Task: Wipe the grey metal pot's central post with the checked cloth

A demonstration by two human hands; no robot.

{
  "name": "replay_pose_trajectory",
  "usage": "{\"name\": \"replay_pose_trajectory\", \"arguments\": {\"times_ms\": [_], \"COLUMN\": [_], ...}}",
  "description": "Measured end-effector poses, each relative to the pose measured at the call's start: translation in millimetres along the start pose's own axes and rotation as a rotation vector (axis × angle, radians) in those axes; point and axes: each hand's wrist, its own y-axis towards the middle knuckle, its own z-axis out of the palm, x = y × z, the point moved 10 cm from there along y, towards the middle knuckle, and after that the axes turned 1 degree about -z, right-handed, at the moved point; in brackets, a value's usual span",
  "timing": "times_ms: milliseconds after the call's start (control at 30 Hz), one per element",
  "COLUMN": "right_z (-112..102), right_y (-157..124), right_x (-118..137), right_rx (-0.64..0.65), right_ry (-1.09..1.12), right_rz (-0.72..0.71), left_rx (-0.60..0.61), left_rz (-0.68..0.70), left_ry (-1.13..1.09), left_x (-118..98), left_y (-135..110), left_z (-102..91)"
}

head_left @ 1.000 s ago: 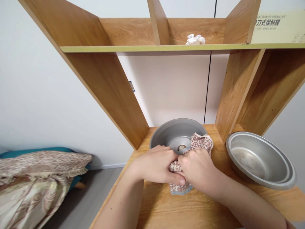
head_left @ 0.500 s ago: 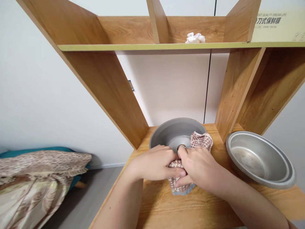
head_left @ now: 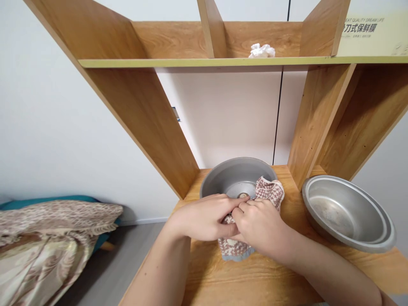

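A brown-and-white patterned cloth with a grey edge is draped over the near rim of a round grey metal pot. My left hand grips the cloth from the left, thumb underneath and fingers over the top. From the right, my right hand is closed on the same cloth, its fingers meeting those of the left. One end of the cloth lies across the pot's right rim; the other hangs in front. Inside the pot, a small round fitting shows at the bottom. The near rim is hidden by my hands.
To the right stands a second, wider metal basin on the wooden desk. Wooden shelving rises behind, with a crumpled white tissue and a yellow box on its shelf. A fabric-covered piece of furniture is at the left.
The hanging part of the cloth has shifted slightly left. My left fingers have stretched farther over my right, and my right hand has slid a little left.
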Motion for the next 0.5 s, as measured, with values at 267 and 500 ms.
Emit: {"name": "replay_pose_trajectory", "arguments": {"times_ms": [267,500], "right_z": [1.2,2.9], "right_y": [-0.1,-0.8], "right_x": [5.4,0.5], "right_rx": [-0.084,0.034], "right_ry": [-0.034,0.009], "right_rz": [0.007,0.007], "left_rx": [-0.044,0.012], "left_rz": [0.034,-0.050], "left_ry": [-0.089,0.023], "left_x": [-4.4,2.3], "left_y": [1.0,2.6], "left_z": [-3.8,0.4]}}
